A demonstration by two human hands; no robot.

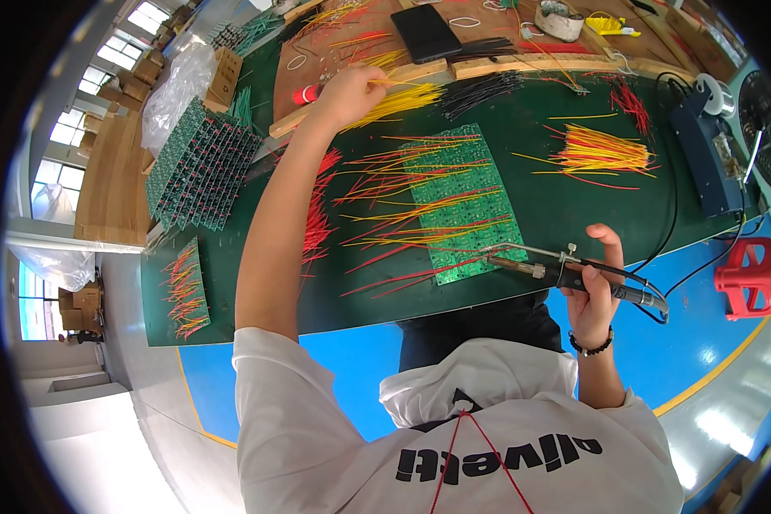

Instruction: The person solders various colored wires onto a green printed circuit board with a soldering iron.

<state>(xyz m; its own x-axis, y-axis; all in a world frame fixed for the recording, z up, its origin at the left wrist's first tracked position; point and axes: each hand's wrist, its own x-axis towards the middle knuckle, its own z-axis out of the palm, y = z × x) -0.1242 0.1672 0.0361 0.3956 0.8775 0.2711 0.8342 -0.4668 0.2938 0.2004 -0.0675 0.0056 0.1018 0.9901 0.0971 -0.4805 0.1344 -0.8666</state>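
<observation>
My left hand (351, 94) reaches to the far side of the bench. Its fingers are pinched on the end of a yellow wire at the bundle of yellow wires (403, 104). In my right hand (595, 295) is a soldering iron (565, 276) with a thin metal solder-feed tube fixed along it. The iron's tip lies over the lower right part of a green circuit board panel (467, 210). Rows of red and yellow wires (385, 231) stick out from the panel toward the left. Red wires (317, 214) lie under and beside my left forearm.
Black wires (481, 92) lie beside the yellow bundle, along a wooden strip (531, 64). A pile of yellow and red wires (604, 150) is to the right. A blue solder feeder (707, 154) and a fan (767, 128) stand far right. Stacked boards (201, 171) stand left.
</observation>
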